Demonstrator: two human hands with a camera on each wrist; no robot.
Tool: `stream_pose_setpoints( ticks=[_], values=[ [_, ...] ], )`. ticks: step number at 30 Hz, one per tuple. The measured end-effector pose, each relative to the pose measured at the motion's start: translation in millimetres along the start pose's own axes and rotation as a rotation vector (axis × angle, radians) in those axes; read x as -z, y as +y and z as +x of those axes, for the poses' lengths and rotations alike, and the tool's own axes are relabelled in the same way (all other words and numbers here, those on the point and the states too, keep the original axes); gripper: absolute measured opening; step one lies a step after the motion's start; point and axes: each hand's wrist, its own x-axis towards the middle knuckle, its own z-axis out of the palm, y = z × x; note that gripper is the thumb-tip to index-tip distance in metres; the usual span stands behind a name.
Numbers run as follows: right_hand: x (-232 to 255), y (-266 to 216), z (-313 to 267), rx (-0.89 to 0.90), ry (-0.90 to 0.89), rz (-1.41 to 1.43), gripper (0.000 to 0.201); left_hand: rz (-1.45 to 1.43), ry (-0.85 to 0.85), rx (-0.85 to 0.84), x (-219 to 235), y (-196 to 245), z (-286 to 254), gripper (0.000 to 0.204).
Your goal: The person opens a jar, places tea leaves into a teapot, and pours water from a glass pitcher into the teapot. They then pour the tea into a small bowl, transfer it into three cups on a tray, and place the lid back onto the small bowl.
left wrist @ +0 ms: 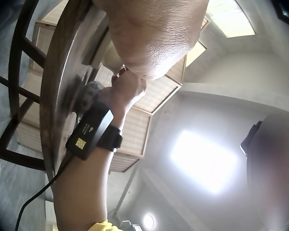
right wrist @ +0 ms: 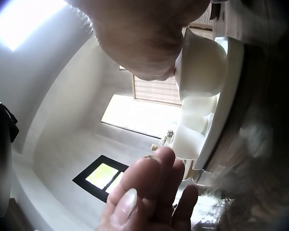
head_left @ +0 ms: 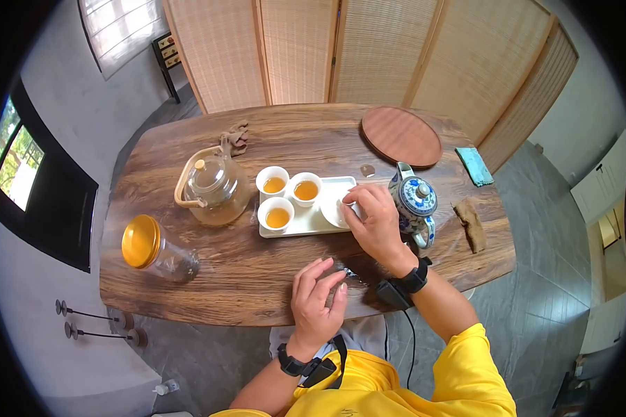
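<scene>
On the right end of a white tray (head_left: 302,227), a white gaiwan (head_left: 332,210) stands partly under my right hand (head_left: 377,221). The thumb and fingers of that hand pinch at the gaiwan's top. From the right wrist view, the white bowl (right wrist: 202,65) sits on the tray, with the hand at its rim. Three white cups (head_left: 276,217) of amber tea fill the tray's left side. My left hand (head_left: 318,299) is held near the table's front edge, fingers loosely bent and holding nothing.
A blue-and-white teapot (head_left: 419,201) stands just right of my right hand. Left of the tray are a glass kettle (head_left: 215,184) and a yellow-lidded jar (head_left: 142,241). A round wooden tray (head_left: 401,135), a teal cloth (head_left: 474,167) and a brown piece (head_left: 471,226) lie rightward.
</scene>
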Motion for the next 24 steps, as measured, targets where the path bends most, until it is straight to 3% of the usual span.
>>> stream_pose_setpoints(
  ticks=[24],
  values=[
    [-0.6, 0.9, -0.8, 0.039, -0.005, -0.039, 0.016, -0.015, -0.020, 0.014, 0.4, 0.3, 1.2, 0.024]
  ],
)
